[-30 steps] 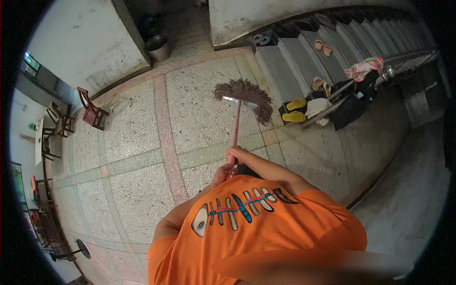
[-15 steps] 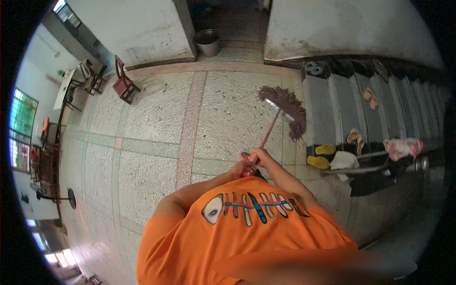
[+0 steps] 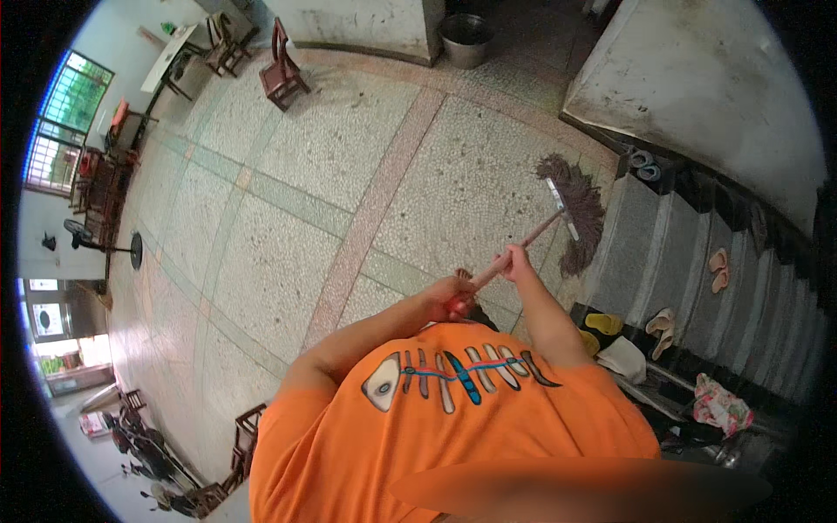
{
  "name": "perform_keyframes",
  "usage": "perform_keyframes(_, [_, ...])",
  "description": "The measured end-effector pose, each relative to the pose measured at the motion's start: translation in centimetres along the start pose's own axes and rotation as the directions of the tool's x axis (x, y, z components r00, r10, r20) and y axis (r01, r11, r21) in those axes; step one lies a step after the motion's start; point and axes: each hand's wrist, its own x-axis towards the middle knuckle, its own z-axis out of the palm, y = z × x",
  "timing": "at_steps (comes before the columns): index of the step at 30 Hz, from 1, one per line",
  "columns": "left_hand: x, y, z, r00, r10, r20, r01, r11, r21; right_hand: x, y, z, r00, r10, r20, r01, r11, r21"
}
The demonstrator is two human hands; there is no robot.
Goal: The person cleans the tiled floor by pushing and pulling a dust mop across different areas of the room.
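The string mop lies with its brown strands on the pebbled floor, at the right side of the room, just beside the lowest step of the staircase. Whether the outer strands touch the edge of this step or are only near it, I cannot say surely from this height.

Both hands are clamped on the pinkish handle: the left hand is closed around it near the body, and the right hand grips farther forward, toward the metal bar of the mop. The handle runs tilted, forward and to the right.

On the right, the staircase bounds the room for moving. Yellow slippers are at its lower end. Ahead, the stained wall ends in a corner near the steps, and left of this corner opens a dark passage, with a metal bucket at its left edge. Toward the left the floor spreads wide, giving the most room sideways. The wooden chair stands well apart from the mop, and the white desk is still farther.
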Motion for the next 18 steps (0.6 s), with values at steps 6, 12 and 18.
perform_keyframes(6, [-6.2, -3.9, -5.5, 0.970, 0.027, -0.240, -0.034, 0.999, -0.026, -1.1, 6.5, 4.0, 0.966, 0.215, 0.140, -0.186, 0.963, -0.194])
perform_keyframes(12, [-14.3, -10.6, -9.6, 0.925, 0.173, -0.337, -0.218, 0.971, -0.098, -2.4, 16.3, 7.0, 0.896, 0.412, 0.163, -0.333, 0.869, -0.367])
perform_keyframes(18, [-24.1, -18.4, -9.6, 0.647, 0.386, -0.658, -0.391, 0.908, 0.148, -6.6, 26.2, 9.8, 0.722, 0.660, 0.205, -0.290, 0.558, -0.778])
